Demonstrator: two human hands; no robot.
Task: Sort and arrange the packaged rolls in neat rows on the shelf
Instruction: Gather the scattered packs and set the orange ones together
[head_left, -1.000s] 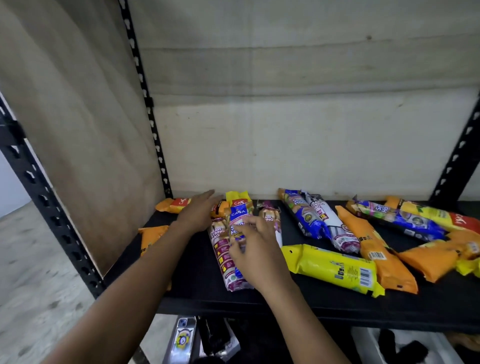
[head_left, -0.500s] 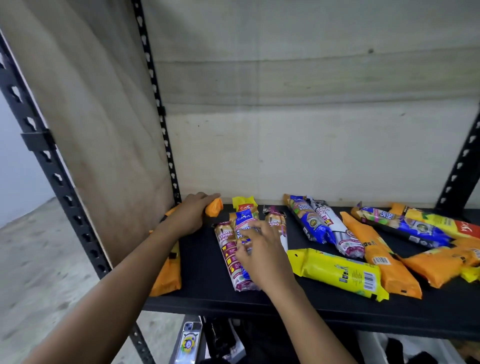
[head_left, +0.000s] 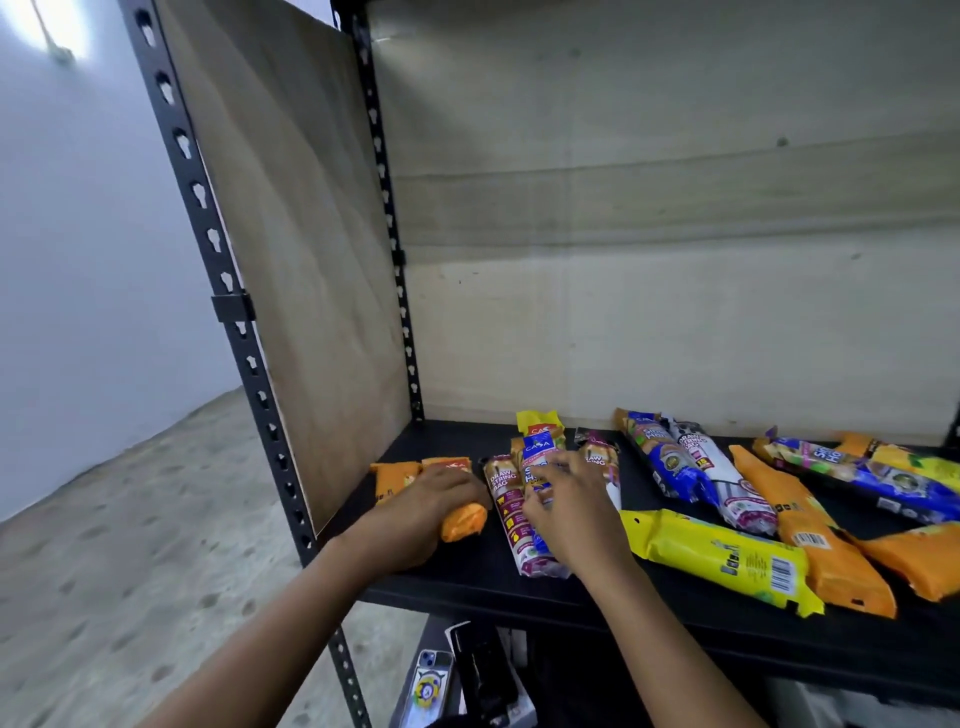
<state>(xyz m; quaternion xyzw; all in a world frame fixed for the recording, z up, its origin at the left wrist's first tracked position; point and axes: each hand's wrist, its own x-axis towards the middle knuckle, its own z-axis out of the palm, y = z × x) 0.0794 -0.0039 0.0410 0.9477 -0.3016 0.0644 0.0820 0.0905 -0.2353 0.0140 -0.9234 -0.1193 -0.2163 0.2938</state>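
Observation:
Packaged rolls lie on a black shelf (head_left: 597, 597). My left hand (head_left: 415, 514) is closed around an orange roll (head_left: 464, 521) near the shelf's left end, beside another orange pack (head_left: 390, 480). My right hand (head_left: 569, 506) rests with spread fingers on a blue-and-yellow roll (head_left: 538, 447) that lies between a maroon drawstring-bag roll (head_left: 511, 512) and a second maroon roll (head_left: 602, 457). To the right lie a yellow roll (head_left: 727, 558), a long orange roll (head_left: 800, 519), a blue roll (head_left: 662, 460) and a white roll (head_left: 722, 478).
More blue, yellow and orange packs (head_left: 883, 478) are scattered at the far right. A plywood side panel (head_left: 291, 260) and a black perforated upright (head_left: 228, 312) bound the left end. A phone (head_left: 428, 686) and dark items sit on the level below.
My left hand has pulled the orange roll from the back of the shelf toward the front. My right hand stays on the blue-and-yellow roll. The view has shifted left.

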